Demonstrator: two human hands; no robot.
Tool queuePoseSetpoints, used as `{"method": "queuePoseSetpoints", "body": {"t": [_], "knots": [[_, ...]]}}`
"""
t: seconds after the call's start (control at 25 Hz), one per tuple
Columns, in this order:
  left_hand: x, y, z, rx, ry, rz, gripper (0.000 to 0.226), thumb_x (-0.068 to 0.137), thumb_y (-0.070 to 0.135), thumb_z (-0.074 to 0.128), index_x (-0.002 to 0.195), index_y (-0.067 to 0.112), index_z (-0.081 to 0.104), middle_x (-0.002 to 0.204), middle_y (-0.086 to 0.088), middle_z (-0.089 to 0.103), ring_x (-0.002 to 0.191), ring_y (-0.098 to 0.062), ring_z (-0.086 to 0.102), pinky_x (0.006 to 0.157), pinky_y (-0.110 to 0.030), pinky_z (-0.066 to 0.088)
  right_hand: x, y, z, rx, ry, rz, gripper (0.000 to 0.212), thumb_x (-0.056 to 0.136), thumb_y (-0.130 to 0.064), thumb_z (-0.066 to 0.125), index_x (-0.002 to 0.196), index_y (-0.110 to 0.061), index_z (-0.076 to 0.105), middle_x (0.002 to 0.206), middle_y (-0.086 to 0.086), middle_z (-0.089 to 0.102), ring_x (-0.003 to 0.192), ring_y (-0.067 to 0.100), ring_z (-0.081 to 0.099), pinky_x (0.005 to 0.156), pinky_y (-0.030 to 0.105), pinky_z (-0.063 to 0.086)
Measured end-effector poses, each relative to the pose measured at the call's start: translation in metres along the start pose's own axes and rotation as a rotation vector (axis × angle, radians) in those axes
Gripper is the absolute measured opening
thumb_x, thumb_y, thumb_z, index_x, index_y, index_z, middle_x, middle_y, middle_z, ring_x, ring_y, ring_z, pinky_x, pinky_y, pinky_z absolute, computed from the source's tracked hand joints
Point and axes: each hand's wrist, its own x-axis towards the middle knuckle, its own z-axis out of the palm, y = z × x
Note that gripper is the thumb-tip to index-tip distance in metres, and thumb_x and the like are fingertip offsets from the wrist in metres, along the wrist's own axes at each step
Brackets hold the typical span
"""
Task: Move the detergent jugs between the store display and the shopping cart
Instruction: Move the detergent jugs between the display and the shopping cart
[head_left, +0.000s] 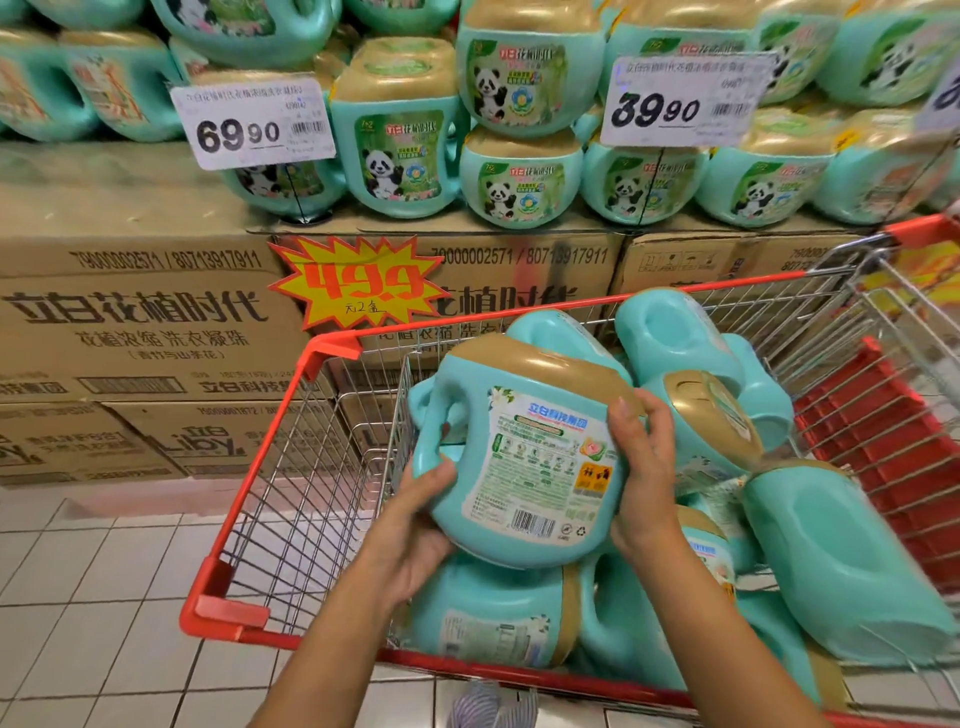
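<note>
I hold a teal detergent jug (524, 457) with a gold cap above the red-rimmed wire shopping cart (270, 462), its back label facing me. My left hand (415, 530) grips its lower left side under the handle. My right hand (641, 467) clasps its right edge near the cap. Several more teal jugs (841, 561) lie piled in the cart beneath and to the right. The store display (405, 156) of panda-labelled jugs is stacked on cardboard boxes behind the cart.
Price tags reading 69.90 (254, 122) and 39.90 (680, 101) hang before the display. A yellow starburst sign (358, 283) is fixed to the cardboard boxes (135, 322). White tiled floor (88, 597) lies left of the cart. A red child seat flap (883, 441) is at the cart's right.
</note>
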Motion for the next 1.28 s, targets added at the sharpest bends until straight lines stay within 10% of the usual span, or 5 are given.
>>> {"method": "queuePoseSetpoints", "body": {"t": [0.28,0.48,0.68,0.88,1.28], "knots": [[-0.012,-0.035,0.012,0.301,0.36,0.392,0.052,0.052,0.022,0.091,0.097,0.019,0.065,0.093,-0.008,0.073,0.076,-0.019,0.071,0.058,-0.031,0.056,-0.022,-0.014,0.034,-0.725,0.108,0.004,0.109,0.057,-0.077,0.063,0.145,-0.023,0.029,0.14,0.0,0.044,0.133,0.022,0.041,0.112,0.043,0.033],[-0.025,-0.049,0.037,0.835,0.58,0.56,0.065,0.051,0.033,0.084,0.109,0.024,0.057,0.115,-0.005,0.065,0.103,-0.022,0.064,0.091,-0.042,0.051,-0.044,0.002,0.063,-0.776,-0.093,0.099,0.15,0.03,-0.079,0.066,0.151,-0.017,0.002,0.157,0.002,0.015,0.146,0.021,0.017,0.118,0.043,0.023],[-0.04,-0.073,0.04,0.99,0.398,0.707,0.056,0.066,0.039,0.079,0.114,0.038,0.051,0.142,-0.001,0.041,0.125,-0.01,0.048,0.097,-0.023,0.042,-0.025,-0.004,0.043,-0.525,-0.069,0.16,0.121,0.036,-0.051,0.086,0.138,-0.015,0.031,0.135,0.007,0.053,0.121,0.022,0.056,0.1,0.046,0.048],[-0.024,-0.044,0.014,0.553,0.351,0.566,0.019,0.085,0.023,0.069,0.102,0.032,0.071,0.106,0.002,0.073,0.105,-0.019,0.067,0.076,-0.02,0.055,-0.015,-0.017,0.003,-0.164,-0.215,0.154,0.084,0.044,-0.024,0.082,0.123,-0.013,0.054,0.108,0.008,0.071,0.096,0.026,0.069,0.073,0.035,0.057],[-0.007,-0.013,0.012,0.084,0.08,0.121,0.072,0.049,0.051,0.091,0.109,0.014,0.074,0.107,-0.012,0.074,0.091,-0.024,0.073,0.071,-0.036,0.06,-0.032,-0.019,0.001,0.165,-0.416,0.336,0.069,0.045,-0.043,0.092,0.104,-0.014,0.073,0.102,0.009,0.074,0.092,0.023,0.072,0.072,0.033,0.058]]}}
